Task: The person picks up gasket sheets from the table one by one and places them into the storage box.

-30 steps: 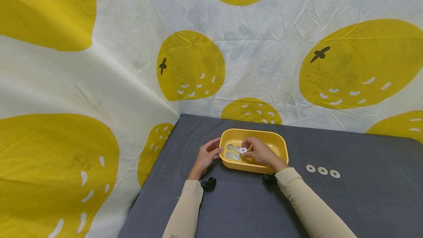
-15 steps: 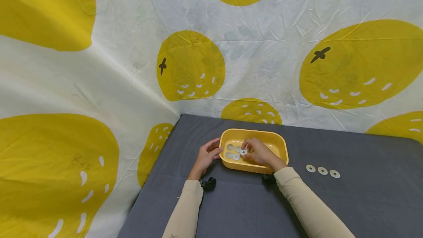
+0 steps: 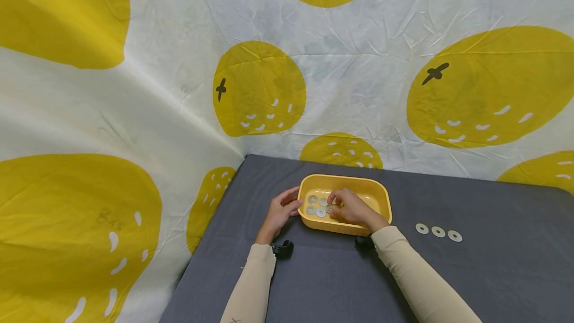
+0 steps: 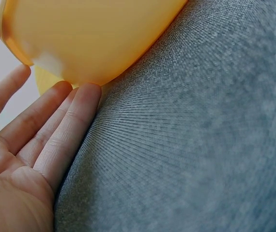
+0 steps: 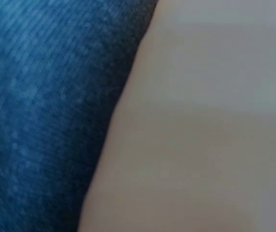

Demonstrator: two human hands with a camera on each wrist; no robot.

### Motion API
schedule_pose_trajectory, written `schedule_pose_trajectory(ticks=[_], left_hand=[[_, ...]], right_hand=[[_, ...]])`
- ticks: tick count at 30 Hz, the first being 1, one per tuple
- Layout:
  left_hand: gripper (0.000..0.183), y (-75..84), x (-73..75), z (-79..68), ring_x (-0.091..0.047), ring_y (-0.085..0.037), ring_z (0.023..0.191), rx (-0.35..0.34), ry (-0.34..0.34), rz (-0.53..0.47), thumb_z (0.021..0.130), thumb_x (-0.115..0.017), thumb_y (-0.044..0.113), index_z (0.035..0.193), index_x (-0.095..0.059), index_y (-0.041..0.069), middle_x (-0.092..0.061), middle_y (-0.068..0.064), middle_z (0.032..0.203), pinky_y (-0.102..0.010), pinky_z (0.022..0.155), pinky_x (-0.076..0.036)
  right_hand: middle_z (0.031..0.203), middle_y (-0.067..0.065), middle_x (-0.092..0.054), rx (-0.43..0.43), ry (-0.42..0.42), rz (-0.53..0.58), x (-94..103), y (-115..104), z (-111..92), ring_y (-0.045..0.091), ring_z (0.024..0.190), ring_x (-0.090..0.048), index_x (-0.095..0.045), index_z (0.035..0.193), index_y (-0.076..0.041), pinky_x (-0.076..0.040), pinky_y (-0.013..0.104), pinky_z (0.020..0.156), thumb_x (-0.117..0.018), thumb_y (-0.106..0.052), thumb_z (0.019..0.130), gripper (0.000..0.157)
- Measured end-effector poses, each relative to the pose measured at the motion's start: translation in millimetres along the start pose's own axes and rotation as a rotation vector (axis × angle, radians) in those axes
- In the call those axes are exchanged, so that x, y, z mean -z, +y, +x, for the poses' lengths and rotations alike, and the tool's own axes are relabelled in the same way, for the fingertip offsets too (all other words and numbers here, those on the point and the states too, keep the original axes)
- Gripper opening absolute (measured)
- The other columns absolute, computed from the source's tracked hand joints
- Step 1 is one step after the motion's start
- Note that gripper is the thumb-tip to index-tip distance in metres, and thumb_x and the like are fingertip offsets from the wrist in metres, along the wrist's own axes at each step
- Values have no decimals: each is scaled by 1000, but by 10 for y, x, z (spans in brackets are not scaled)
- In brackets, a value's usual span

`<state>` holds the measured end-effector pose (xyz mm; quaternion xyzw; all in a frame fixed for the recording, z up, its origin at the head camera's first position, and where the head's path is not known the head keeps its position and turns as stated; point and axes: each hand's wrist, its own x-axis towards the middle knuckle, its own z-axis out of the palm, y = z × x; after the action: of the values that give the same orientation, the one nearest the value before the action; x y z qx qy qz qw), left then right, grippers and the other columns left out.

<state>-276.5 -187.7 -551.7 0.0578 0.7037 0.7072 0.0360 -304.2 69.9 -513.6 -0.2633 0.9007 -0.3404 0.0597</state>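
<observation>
My left hand (image 3: 279, 213) is at the left end of a yellow plastic tray (image 3: 381, 196). Its fairly straight fingers touch the tray's outer wall (image 4: 94, 38) in the left wrist view, with the thumb at the rim. Inside the tray, my right hand (image 3: 354, 207) has its fingers curled and thumb on a metal washer (image 3: 329, 210), partly covered by them, low near the floor. Several flat washers (image 3: 312, 199) lie close together at the tray's left end. The right wrist view shows only a blurred sleeve (image 5: 201, 135) and dark cloth.
Three more washers (image 3: 438, 232) lie in a row on the dark grey cloth (image 3: 323, 283) to the right of the tray. A white curtain with yellow fruit prints (image 3: 260, 88) hangs behind and to the left of the table.
The washer at my right fingertips has gone slightly down and toward me, and the thumb covers more of it now. My left hand and the tray stay put.
</observation>
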Motion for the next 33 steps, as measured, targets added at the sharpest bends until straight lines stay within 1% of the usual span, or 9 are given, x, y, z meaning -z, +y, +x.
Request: schedule_pose_trajectory(ticks=[6,9,14,18,20,22,25,27,33], left_hand=[[48,-2,0,2,-67,-35,121,1,2,-6,98,-70,20,145,-59,20,-63,-18,139,-32,86,-63],[49,9,-1,-4,-67,-35,120,3,2,-9,98,-71,21,145,-59,20,-63,-18,139,-32,86,-63],[49,14,-2,-12,-67,-35,120,3,4,-8,98,-72,21,145,-59,20,-63,-19,138,-33,86,-63],[49,11,-4,-12,-67,-34,119,2,4,-5,98,-71,21,145,-59,20,-63,-19,138,-33,86,-63],[49,15,-1,-14,-67,-34,120,5,5,-1,98,-72,21,145,-59,21,-63,-18,138,-33,87,-63],[48,17,2,-15,-67,-34,120,10,7,1,97,-72,22,144,-60,22,-64,-17,138,-33,86,-63],[48,4,4,-7,-67,-35,121,7,8,0,98,-71,21,145,-59,21,-63,-18,139,-32,86,-63],[48,0,0,-5,-66,-35,121,2,5,-2,99,-70,20,145,-59,20,-63,-19,139,-33,86,-63],[48,22,0,-17,-67,-33,120,-1,-1,-3,99,-70,20,145,-59,21,-63,-18,139,-34,87,-62]], right_hand=[[97,16,-62,9,12,-3,9,-32,-17,27,91,-55,-68,102,-5,-45,41,82,-80,-5,85,21],[99,17,-62,-13,31,5,29,-61,-28,26,90,-55,-69,103,-5,-46,40,82,-79,-6,87,19],[99,13,-61,-59,87,45,106,-97,-62,22,83,-53,-68,105,-6,-45,35,75,-72,-9,95,11],[93,10,-63,-37,141,77,221,-89,-132,20,79,-54,-68,107,-3,-45,31,72,-69,-11,97,12],[90,8,-64,-19,167,90,297,-77,-190,19,78,-55,-68,107,-1,-46,29,72,-69,-10,98,13],[91,7,-65,-1,194,92,382,-60,-267,19,79,-56,-68,108,-3,-47,29,71,-67,-11,99,13],[92,6,-66,6,244,92,506,-6,-411,17,79,-57,-68,110,-8,-48,28,69,-66,-16,101,12],[93,6,-66,5,280,98,583,46,-526,16,78,-56,-68,112,-9,-48,27,67,-66,-18,101,14],[93,10,-64,-4,364,143,788,222,-876,14,70,-53,-66,116,-2,-46,23,59,-65,-18,102,22]])
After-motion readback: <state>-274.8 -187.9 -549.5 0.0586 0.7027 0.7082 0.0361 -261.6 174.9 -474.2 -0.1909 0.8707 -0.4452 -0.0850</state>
